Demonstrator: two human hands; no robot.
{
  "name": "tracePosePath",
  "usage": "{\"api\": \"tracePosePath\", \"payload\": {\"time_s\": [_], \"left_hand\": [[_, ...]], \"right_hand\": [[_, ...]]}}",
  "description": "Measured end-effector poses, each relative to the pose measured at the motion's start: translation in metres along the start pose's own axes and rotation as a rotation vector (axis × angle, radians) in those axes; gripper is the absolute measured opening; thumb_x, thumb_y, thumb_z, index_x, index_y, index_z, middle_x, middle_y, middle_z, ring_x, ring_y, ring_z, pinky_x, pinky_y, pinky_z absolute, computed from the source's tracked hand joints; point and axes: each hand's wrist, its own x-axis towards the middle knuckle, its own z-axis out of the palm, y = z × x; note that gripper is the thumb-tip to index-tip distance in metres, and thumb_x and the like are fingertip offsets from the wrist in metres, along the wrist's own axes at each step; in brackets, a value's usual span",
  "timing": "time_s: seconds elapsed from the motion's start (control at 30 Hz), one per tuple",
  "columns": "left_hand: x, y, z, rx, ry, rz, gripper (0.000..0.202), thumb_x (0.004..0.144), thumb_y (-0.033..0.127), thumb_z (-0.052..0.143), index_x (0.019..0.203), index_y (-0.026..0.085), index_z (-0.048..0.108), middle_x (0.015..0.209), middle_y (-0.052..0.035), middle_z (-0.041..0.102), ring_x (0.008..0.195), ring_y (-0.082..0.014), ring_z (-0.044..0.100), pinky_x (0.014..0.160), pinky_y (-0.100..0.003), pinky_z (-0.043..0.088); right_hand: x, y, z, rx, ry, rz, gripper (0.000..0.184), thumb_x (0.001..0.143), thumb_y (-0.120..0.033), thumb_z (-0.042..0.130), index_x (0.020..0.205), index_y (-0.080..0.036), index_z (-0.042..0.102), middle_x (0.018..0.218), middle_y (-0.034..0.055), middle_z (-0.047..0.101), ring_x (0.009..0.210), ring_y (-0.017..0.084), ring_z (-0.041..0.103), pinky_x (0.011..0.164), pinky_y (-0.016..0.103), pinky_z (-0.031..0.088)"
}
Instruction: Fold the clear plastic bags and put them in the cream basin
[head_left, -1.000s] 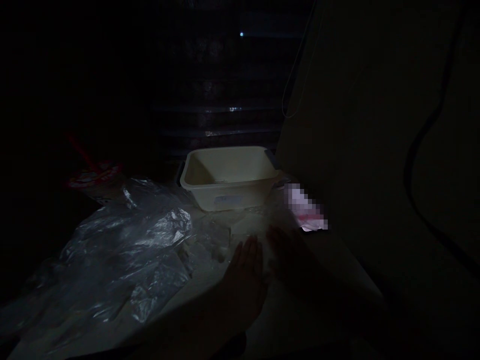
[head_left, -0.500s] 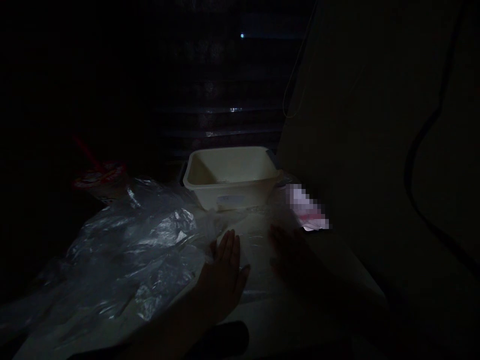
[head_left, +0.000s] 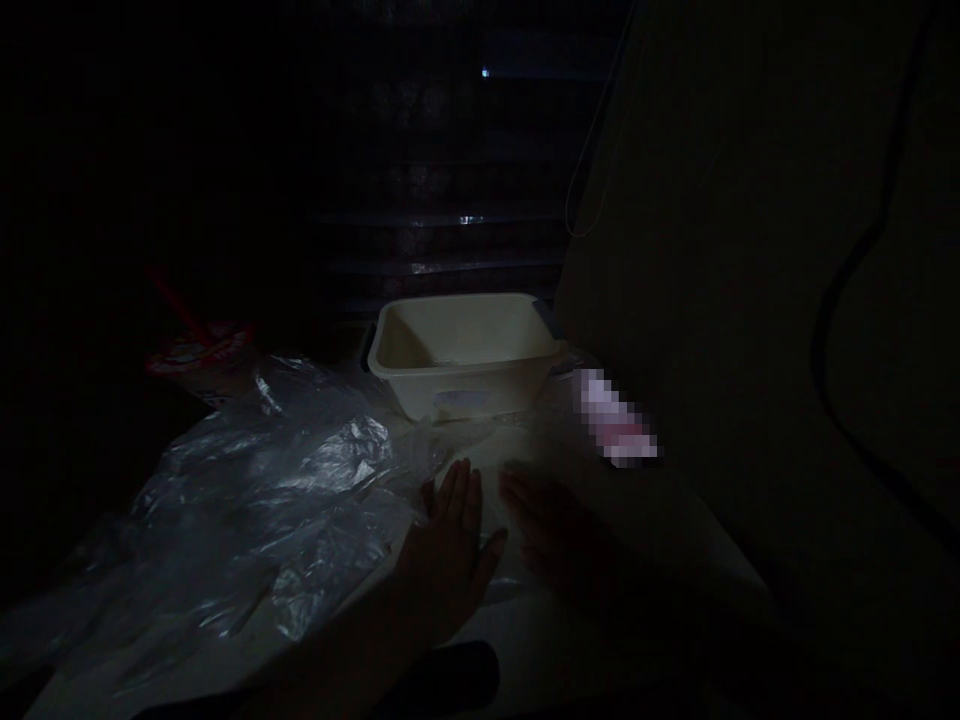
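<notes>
My left hand (head_left: 448, 550) lies flat, fingers out, on a thin clear plastic sheet or bag (head_left: 495, 590) spread over a pale tabletop. Just to its right is my right hand (head_left: 551, 530), dark and slightly blurred, its fingers stretched out over the same plastic. Neither hand grips anything. Beyond the fingertips stands a cream plastic basin (head_left: 465, 385) with dark side handles and a label on its front. A crumpled heap of clear plastic (head_left: 300, 490) spreads left of my left hand.
At the left back is a cup with a red patterned lid (head_left: 202, 345) and a red straw. A blurred-out pink and white bright patch (head_left: 615, 420) sits right of the basin. Below my left hand lies a dark rounded object (head_left: 465, 672). The room is very dark, with a sloping panel (head_left: 720, 300) at right.
My right hand has slid left over the plastic, closer to my left hand. The left hand stays nearly in place. The basin and the crumpled plastic have not visibly moved.
</notes>
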Motion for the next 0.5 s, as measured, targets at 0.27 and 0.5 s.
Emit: {"api": "tracePosePath", "payload": {"time_s": [0.27, 0.5], "left_hand": [[-0.002, 0.001, 0.0, -0.028, -0.01, -0.012, 0.062, 0.082, 0.045, 0.021, 0.123, -0.001, 0.022, 0.13, -0.0222, 0.018, 0.12, -0.029, 0.008, 0.091, -0.046, 0.024], [0.0, 0.001, 0.002, -0.043, 0.009, -0.022, 0.062, 0.082, 0.046, 0.021, 0.124, 0.0, 0.023, 0.13, -0.0211, 0.018, 0.121, -0.028, 0.008, 0.093, -0.046, 0.02]], "right_hand": [[-0.003, 0.008, 0.011, -0.049, -0.095, 0.026, 0.054, 0.081, -0.035, 0.029, 0.126, -0.006, 0.022, 0.132, 0.0116, 0.021, 0.121, 0.023, 0.013, 0.094, 0.046, 0.02], [-0.015, 0.029, 0.018, -0.164, -0.051, 0.127, 0.052, 0.079, -0.034, 0.032, 0.123, -0.006, 0.029, 0.128, 0.0155, 0.029, 0.118, 0.026, 0.021, 0.092, 0.047, 0.021]]}}
